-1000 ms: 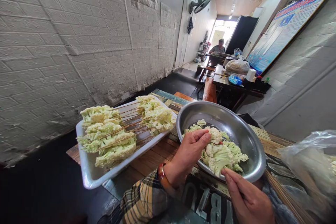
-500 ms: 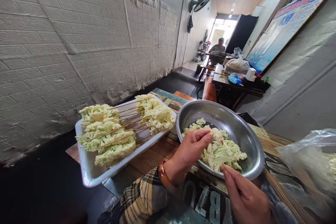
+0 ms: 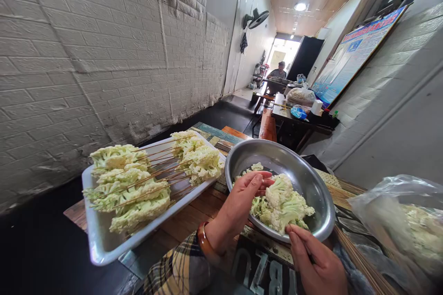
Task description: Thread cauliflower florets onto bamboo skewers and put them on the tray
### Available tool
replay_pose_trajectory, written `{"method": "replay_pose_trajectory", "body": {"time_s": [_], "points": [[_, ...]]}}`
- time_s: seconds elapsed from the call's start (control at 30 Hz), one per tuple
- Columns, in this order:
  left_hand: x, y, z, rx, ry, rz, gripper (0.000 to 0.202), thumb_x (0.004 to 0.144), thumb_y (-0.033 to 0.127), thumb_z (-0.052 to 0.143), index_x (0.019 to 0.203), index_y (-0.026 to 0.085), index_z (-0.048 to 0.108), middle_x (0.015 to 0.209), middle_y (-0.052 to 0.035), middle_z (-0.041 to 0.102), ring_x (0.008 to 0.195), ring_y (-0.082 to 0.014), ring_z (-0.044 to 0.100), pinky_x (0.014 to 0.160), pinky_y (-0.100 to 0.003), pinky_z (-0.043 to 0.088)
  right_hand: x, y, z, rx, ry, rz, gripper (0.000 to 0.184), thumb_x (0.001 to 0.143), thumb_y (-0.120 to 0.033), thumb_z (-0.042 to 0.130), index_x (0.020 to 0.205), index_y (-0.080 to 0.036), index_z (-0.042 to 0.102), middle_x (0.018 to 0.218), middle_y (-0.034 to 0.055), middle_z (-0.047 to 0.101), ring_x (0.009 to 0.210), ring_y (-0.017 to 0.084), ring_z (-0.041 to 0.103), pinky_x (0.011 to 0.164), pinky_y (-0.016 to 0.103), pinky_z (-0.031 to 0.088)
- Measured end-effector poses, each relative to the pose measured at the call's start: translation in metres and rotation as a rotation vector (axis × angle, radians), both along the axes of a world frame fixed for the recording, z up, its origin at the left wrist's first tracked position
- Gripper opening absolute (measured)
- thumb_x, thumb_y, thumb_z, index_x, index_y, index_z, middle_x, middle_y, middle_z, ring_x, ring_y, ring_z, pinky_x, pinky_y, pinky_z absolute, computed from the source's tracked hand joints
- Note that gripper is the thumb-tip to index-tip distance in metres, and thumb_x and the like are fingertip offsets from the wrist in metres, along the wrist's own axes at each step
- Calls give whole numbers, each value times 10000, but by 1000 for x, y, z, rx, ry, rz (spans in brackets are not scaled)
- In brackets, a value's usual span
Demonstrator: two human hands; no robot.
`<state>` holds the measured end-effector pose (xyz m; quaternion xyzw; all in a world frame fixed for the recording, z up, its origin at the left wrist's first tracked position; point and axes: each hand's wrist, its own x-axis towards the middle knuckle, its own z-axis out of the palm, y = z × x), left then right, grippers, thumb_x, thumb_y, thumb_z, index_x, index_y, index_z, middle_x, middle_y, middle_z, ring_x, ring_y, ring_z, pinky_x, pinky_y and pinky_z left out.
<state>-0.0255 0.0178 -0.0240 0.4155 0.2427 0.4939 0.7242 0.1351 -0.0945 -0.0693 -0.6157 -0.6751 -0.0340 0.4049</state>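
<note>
In the head view, a steel basin (image 3: 321, 184) holds pale cauliflower florets. My right hand (image 3: 316, 258) pinches thumb and forefinger at the lower stem end of a cauliflower piece (image 3: 285, 200) over the basin. Whether a stick lies inside that pinch is hidden. Beside the piece's upper left, my left hand (image 3: 238, 198) has its fingers apart, with no floret between them. To the left, a white tray (image 3: 95, 235) carries skewered cauliflower (image 3: 138, 189) in two groups, the thin sticks (image 3: 162, 154) pointing towards the middle.
A clear plastic bag (image 3: 408, 221) with more cauliflower is at the right. A bundle of thin sticks (image 3: 360, 262) lies between it and my right hand. Farther back are a table (image 3: 297, 117) with bags, a bench (image 3: 268, 124) and a seated person (image 3: 278, 71).
My left fingers have come off the cauliflower piece and spread apart. My right hand keeps its pinch. The whole view has shifted, so everything sits farther left in the picture.
</note>
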Motion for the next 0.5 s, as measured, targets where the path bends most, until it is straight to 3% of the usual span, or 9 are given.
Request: {"method": "replay_pose_trajectory", "body": {"time_s": [0.1, 0.23, 0.5], "points": [[1, -2, 1, 50, 84, 14, 388, 776, 505, 685, 919, 149, 740, 886, -56, 678, 830, -162, 550, 771, -269, 406, -1, 1, 0, 42, -57, -2, 323, 938, -384, 521, 900, -195, 780, 863, 45, 799, 740, 188, 769, 668, 179, 609], [2, -3, 1, 81, 79, -85, 368, 751, 489, 711, 847, 134, 734, 771, -24, 626, 759, -141, 503, 727, -254, 396, -5, 1, 2, 26, -85, 2, 299, 942, -347, 510, 923, -208, 774, 890, 38, 798, 765, 183, 769, 709, 200, 613], [2, 2, -3, -42, 27, -43, 348, 712, 476, 737, 791, 142, 678, 724, -4, 569, 691, -121, 475, 687, -246, 389, -11, 2, 5, 19, -66, 17, 262, 932, -355, 537, 957, -218, 759, 906, 28, 797, 774, 181, 767, 687, 202, 614]]}}
